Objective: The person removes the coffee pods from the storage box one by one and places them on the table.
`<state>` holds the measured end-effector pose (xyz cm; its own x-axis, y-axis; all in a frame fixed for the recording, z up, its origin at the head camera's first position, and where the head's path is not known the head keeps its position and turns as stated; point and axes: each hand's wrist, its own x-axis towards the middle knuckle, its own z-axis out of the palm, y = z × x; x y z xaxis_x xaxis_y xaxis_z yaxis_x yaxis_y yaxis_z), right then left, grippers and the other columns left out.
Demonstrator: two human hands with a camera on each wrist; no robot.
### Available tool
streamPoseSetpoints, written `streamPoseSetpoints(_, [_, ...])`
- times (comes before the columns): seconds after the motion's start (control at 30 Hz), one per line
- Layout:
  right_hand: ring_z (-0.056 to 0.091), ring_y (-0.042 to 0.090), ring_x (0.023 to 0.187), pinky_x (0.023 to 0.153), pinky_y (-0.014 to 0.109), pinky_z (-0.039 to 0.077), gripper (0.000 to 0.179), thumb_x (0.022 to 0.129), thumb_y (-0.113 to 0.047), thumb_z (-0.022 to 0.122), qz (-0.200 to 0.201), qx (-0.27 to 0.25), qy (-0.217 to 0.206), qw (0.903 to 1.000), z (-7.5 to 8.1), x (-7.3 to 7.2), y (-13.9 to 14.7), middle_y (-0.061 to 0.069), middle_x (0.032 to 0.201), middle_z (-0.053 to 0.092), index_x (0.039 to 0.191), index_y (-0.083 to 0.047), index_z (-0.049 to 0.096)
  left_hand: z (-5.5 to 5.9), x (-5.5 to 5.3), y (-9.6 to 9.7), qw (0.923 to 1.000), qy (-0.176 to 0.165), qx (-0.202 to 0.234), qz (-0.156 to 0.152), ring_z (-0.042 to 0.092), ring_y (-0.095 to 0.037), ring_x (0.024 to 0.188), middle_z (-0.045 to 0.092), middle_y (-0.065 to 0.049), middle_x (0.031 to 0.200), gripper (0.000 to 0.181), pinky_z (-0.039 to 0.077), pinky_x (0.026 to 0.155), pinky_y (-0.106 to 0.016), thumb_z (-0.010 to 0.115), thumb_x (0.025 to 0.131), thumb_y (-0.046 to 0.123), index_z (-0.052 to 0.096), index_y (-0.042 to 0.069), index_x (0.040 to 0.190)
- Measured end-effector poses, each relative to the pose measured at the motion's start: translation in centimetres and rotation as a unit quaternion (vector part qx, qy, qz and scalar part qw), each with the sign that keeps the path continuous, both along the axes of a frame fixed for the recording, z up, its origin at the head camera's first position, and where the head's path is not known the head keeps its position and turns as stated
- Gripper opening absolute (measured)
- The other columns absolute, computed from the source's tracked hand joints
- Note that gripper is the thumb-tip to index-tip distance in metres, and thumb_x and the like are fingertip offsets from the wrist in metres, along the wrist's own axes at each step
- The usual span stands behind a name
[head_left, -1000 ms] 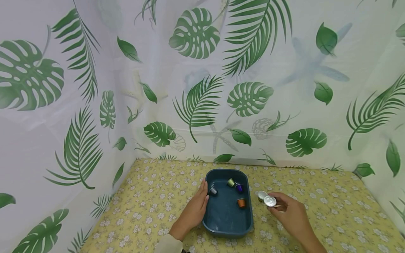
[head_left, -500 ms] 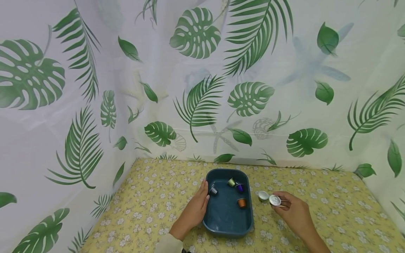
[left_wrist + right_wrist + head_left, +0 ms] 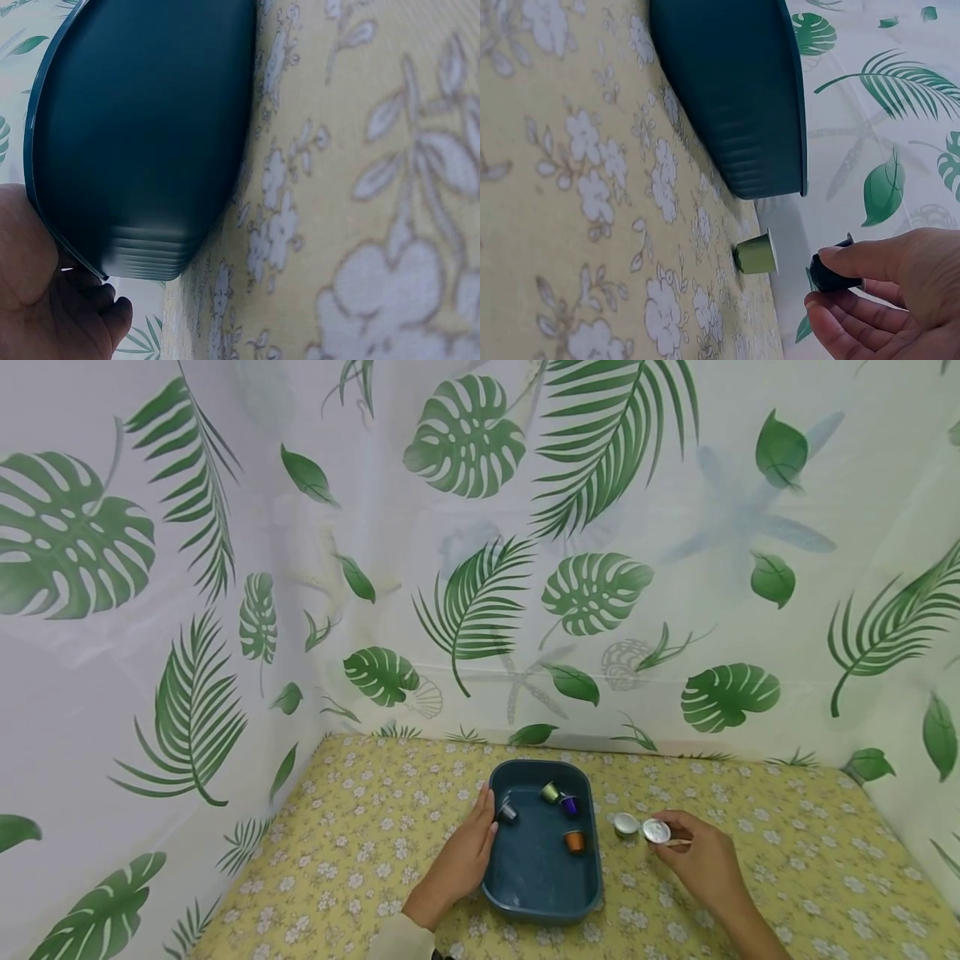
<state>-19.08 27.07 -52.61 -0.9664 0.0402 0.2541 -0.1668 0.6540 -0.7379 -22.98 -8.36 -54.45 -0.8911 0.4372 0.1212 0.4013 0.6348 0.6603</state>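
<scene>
My right hand (image 3: 701, 857) pinches a dark coffee capsule (image 3: 832, 273) between thumb and fingers, slightly above the table. In the head view its silver foil lid (image 3: 656, 832) faces up. Just left of it, a green coffee capsule (image 3: 756, 255) stands lid up on the cloth, apart from the held one. My left hand (image 3: 457, 858) holds the left rim of a dark blue plastic tub (image 3: 536, 881), thumb at the rim and fingers along the outside. Inside the tub lie a silver capsule (image 3: 507, 811), a light green capsule (image 3: 550, 792), a purple capsule (image 3: 569, 807) and an orange capsule (image 3: 574, 842).
A yellow floral cloth (image 3: 780, 860) covers the table. White sheeting with green leaf prints (image 3: 660, 527) rises behind the table and along its left side. The green capsule sits close to the tub's right wall.
My right hand has drawn the dark capsule to the right, so a gap now shows between it and the standing green capsule. My left hand and the tub stay put.
</scene>
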Motion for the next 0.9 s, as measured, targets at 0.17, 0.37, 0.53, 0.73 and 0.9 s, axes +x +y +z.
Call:
streamPoseSetpoints(0.17, [0.072,0.031,0.09,0.068,0.028,0.06,0.038,0.082,0.002,0.082,0.003,0.012,0.004,0.9999,-0.1,-0.2,0.3,0.015,0.101,0.074,0.118,0.003,0.069,0.0,0.0,0.0,1.0,0.0,0.002,0.0,0.013,-0.026,0.155,-0.003,-0.004,0.169,0.056,0.027,0.119,-0.05,0.031,0.114,0.023,0.012,0.003,0.163])
streamPoseSetpoints(0.37, [0.071,0.03,0.092,0.07,0.03,0.06,0.035,0.084,0.001,0.081,0.001,0.014,-0.013,0.9998,-0.6,-0.8,0.7,0.014,0.101,0.073,0.117,0.003,0.069,-0.1,-0.1,0.0,1.0,0.001,0.0,0.001,0.013,-0.026,0.155,-0.003,-0.003,0.169,0.055,0.028,0.119,-0.05,0.031,0.114,0.023,0.012,0.003,0.163])
streamPoseSetpoints(0.53, [0.071,0.029,0.09,0.07,0.031,0.06,0.035,0.083,0.002,0.081,0.005,0.014,-0.022,0.9996,-1.1,-1.3,1.0,0.015,0.101,0.073,0.116,0.005,0.069,-0.2,-0.1,0.0,1.0,0.006,-0.002,-0.001,0.014,-0.027,0.154,-0.003,-0.005,0.17,0.056,0.028,0.119,-0.051,0.031,0.114,0.023,0.013,0.002,0.162])
streamPoseSetpoints(0.73, [0.072,0.026,0.085,0.068,0.03,0.06,0.036,0.081,0.004,0.081,0.012,0.025,-0.02,0.9994,-1.6,-1.7,1.2,0.015,0.098,0.073,0.115,0.007,0.068,-0.2,0.0,0.0,0.9999,0.01,-0.006,-0.003,0.015,-0.028,0.154,-0.002,-0.005,0.17,0.056,0.029,0.118,-0.051,0.031,0.114,0.025,0.012,0.002,0.163])
streamPoseSetpoints(0.9, [0.071,0.023,0.08,0.067,0.032,0.06,0.034,0.081,0.002,0.083,0.019,0.035,-0.025,0.9989,-1.9,-2.0,1.2,0.012,0.094,0.073,0.111,0.005,0.069,-0.2,0.0,0.0,0.9999,0.012,-0.008,-0.001,0.015,-0.028,0.154,-0.002,-0.005,0.17,0.056,0.029,0.118,-0.051,0.03,0.114,0.026,0.012,0.003,0.163])
